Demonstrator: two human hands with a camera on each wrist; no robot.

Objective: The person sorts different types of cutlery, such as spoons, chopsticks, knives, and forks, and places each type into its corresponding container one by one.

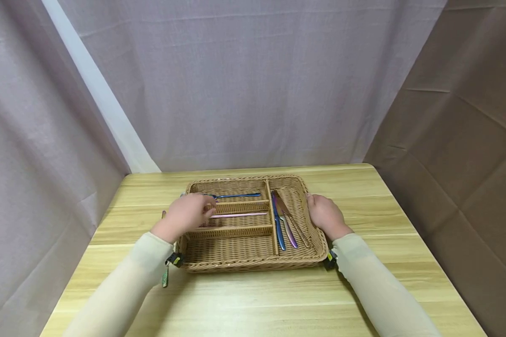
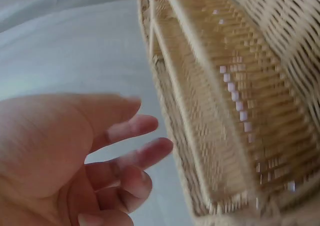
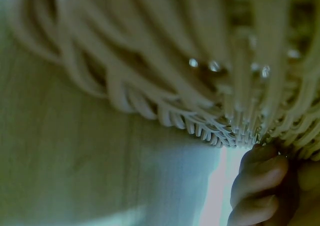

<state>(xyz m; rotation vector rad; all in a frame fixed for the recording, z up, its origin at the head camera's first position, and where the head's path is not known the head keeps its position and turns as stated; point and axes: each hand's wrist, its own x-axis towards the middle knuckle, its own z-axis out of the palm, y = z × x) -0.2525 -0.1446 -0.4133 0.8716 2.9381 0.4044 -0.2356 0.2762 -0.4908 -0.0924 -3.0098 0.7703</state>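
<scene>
A woven wicker cutlery basket [image 1: 232, 267] with several compartments stands at the middle of the table. My right hand [image 1: 325, 216] grips its right rim; in the right wrist view the curled fingers [image 3: 257, 186] press against the weave. Over the left compartments hovers my left hand [image 1: 187, 216], fingers loosely bent and apart, nothing between them in the left wrist view. A blue utensil [image 1: 238, 195] lies in the back left compartment, its left end behind the hand. One slim pink handle [image 1: 240, 215] lies in the middle one. The right compartment holds a blue knife [image 1: 279, 229], a purple knife [image 1: 290, 232] and a copper-coloured utensil [image 1: 295, 224].
Beside the basket's left side, a green patterned handle end [image 1: 165, 278] shows on the wooden table [image 1: 253, 304], partly covered by the left sleeve. Grey curtains [image 1: 253, 84] hang behind and to the left, a brown one [image 1: 459, 154] to the right.
</scene>
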